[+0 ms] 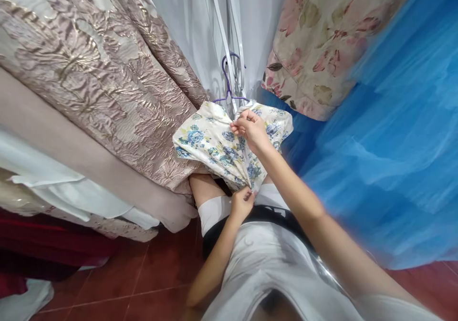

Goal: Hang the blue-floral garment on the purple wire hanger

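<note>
A white blouse (229, 147) with blue flowers and short sleeves hangs in front of my body on a purple hanger (227, 80). My right hand (252, 128) pinches its front edge just below the neckline, thumb and fingers together. Lower down, my left hand (242, 204) grips the bottom of the same front seam, with the fingers curled in. Between the two hands the seam runs nearly straight and the cloth is creased. Whether a zip pull or a button lies in my right fingers is too small to tell.
White straps or bars (223, 23) come down behind the hanger. Pink brocade cloth (118, 68) hangs on the left, above pale fabrics. To the right are a floral cloth (322, 49) and blue tulle (386, 159). The floor (161, 268) has red tiles.
</note>
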Action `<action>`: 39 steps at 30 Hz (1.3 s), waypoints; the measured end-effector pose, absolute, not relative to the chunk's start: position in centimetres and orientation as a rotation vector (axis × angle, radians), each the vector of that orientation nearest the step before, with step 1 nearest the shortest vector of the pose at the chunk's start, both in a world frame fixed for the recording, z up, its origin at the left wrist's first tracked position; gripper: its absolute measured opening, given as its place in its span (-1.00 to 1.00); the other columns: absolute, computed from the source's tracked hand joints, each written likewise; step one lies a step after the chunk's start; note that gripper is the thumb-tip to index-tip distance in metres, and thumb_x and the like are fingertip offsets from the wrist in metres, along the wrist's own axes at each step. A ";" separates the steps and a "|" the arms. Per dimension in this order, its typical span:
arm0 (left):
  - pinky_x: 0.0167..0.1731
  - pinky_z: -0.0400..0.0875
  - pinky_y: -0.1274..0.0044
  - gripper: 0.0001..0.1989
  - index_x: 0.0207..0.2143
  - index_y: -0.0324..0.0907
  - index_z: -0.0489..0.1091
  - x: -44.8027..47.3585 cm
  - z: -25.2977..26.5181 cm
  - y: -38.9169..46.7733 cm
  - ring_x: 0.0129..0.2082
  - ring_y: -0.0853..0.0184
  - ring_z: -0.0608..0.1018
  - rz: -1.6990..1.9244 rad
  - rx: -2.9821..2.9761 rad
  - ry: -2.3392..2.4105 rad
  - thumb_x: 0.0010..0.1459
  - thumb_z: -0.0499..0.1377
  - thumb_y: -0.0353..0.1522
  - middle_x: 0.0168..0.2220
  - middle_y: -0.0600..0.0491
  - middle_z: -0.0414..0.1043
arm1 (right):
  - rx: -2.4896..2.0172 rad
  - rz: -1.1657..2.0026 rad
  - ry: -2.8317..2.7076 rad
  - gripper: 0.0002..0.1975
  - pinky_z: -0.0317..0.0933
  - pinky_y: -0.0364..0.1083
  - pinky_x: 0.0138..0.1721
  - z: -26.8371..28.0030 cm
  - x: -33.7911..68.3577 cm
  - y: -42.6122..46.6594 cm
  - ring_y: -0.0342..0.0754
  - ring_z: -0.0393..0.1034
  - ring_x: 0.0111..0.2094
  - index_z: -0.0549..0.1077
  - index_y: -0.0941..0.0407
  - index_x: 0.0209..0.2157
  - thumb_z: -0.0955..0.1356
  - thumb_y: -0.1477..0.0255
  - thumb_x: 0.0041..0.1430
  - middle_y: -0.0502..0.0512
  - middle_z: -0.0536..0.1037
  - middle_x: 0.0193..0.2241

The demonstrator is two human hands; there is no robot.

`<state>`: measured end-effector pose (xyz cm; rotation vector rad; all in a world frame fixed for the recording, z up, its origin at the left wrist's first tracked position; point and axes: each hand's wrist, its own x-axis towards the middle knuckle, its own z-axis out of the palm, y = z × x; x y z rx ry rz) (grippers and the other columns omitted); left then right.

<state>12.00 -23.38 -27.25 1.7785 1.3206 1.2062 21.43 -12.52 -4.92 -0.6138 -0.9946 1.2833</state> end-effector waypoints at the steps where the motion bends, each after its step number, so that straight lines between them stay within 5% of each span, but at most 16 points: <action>1: -0.43 0.34 0.62 -0.71 -0.53 -0.16 0.26 12.0 -27.3 -23.3 -0.52 0.40 0.49 1.187 1.791 1.323 0.21 0.18 -0.24 -0.58 0.14 0.34 | -0.609 1.272 -0.992 -0.73 0.27 -0.25 -0.53 -4.7 21.4 -12.2 -0.20 0.42 -0.55 0.18 0.06 -0.47 0.38 0.59 -0.05 -0.13 0.46 -0.62; 12: -0.40 0.41 0.58 -0.74 -0.47 -0.20 0.41 10.6 -28.7 -21.7 -0.47 0.37 0.52 1.054 1.935 1.323 0.23 0.20 -0.26 -0.49 0.08 0.46 | -0.557 1.174 -1.112 -0.69 0.32 -0.21 -0.46 -3.2 21.8 -11.0 -0.19 0.43 -0.48 0.16 0.05 -0.45 0.42 0.54 0.05 -0.10 0.45 -0.54; 17: -0.28 0.52 0.47 -0.75 -0.12 -0.20 0.52 7.9 -18.5 -19.4 -0.07 0.21 0.59 1.932 2.030 1.355 0.36 0.13 -0.24 -0.09 -0.15 0.53 | -0.546 1.129 -1.138 -0.71 0.28 -0.18 -0.49 -4.8 22.1 -12.6 -0.18 0.39 -0.51 0.15 0.05 -0.48 0.40 0.51 0.05 -0.06 0.47 -0.51; 21: -0.03 0.49 0.41 -0.63 0.15 -0.15 0.39 6.8 -8.0 -15.7 0.17 0.19 0.47 1.888 2.425 1.200 0.45 -0.02 -0.23 0.16 -0.16 0.41 | -0.533 1.092 -1.142 -0.75 0.25 -0.17 -0.50 -5.9 22.0 -13.1 -0.19 0.35 -0.51 0.16 0.05 -0.48 0.37 0.50 0.01 -0.07 0.46 -0.50; 27: -0.15 0.41 0.45 -0.67 -0.21 -0.17 0.47 6.8 -3.4 -12.0 -0.22 0.28 0.53 1.603 2.721 1.192 0.45 -0.02 -0.21 -0.27 -0.04 0.49 | -0.508 1.073 -1.172 -0.66 0.18 -0.17 -0.52 -6.0 21.3 -12.4 -0.18 0.30 -0.52 0.11 0.03 -0.48 0.42 0.40 0.02 -0.11 0.35 -0.57; 39: -0.33 0.32 0.46 -0.59 -0.29 -0.17 0.41 7.6 -2.5 -11.4 -0.37 0.38 0.44 2.173 2.176 1.022 0.41 0.05 -0.05 -0.39 0.06 0.40 | -0.595 1.079 -1.130 -0.66 0.16 -0.15 -0.44 -8.4 20.4 -12.4 -0.16 0.28 -0.52 0.07 0.02 -0.49 0.39 0.45 0.02 -0.16 0.24 -0.59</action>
